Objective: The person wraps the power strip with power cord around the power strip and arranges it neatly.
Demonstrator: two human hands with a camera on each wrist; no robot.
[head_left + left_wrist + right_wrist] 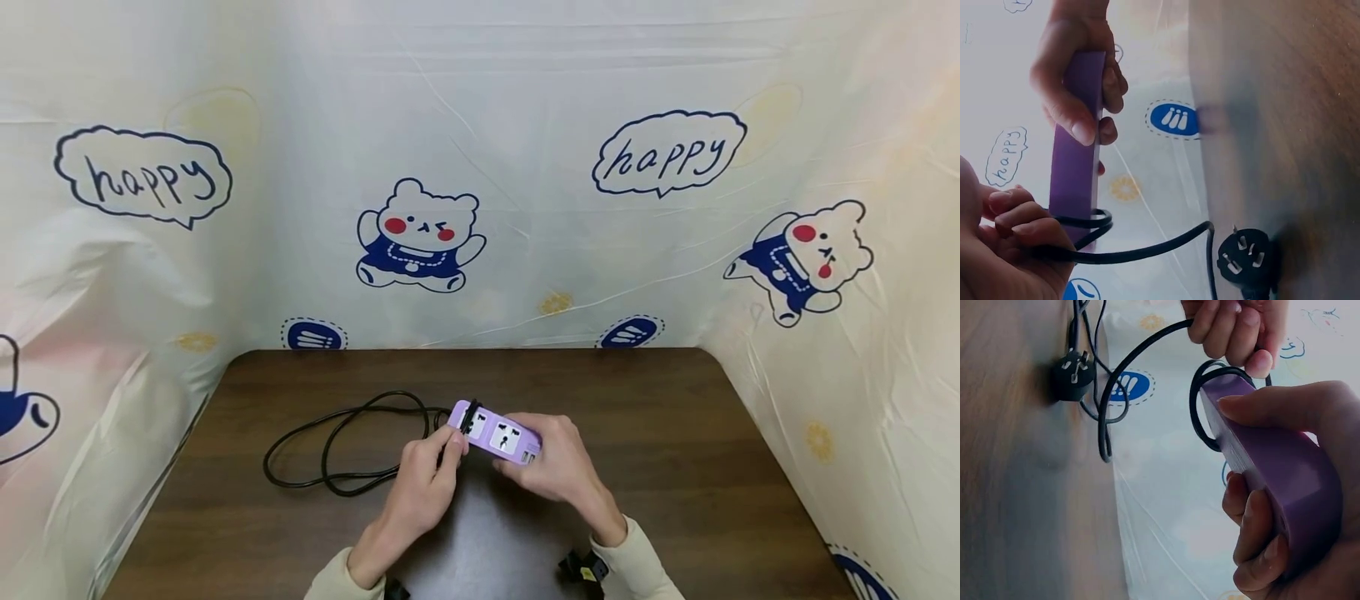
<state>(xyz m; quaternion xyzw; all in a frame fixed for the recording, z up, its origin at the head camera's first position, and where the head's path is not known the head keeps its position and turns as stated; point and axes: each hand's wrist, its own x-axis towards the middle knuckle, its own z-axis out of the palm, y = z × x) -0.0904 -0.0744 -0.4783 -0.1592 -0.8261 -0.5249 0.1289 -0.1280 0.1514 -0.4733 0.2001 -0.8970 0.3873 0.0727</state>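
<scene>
A purple power strip point(491, 433) with white socket faces is held above the table, tilted down to the right. My right hand point(555, 457) grips its right end, thumb on one side and fingers on the other, as the right wrist view shows. Black cable point(1196, 403) loops around the strip's left end. My left hand point(426, 479) pinches the cable beside that end with curled fingers. In the left wrist view the cable point(1147, 252) runs out of this hand. A black plug point(1244, 256) with metal pins lies on the table, its prongs showing.
Loose coils of the black cable point(326, 442) lie on the brown wooden table point(675, 467), left of the hands. A printed white sheet point(525, 167) hangs behind the table and along both sides. Small black devices point(583, 568) sit at the wrists.
</scene>
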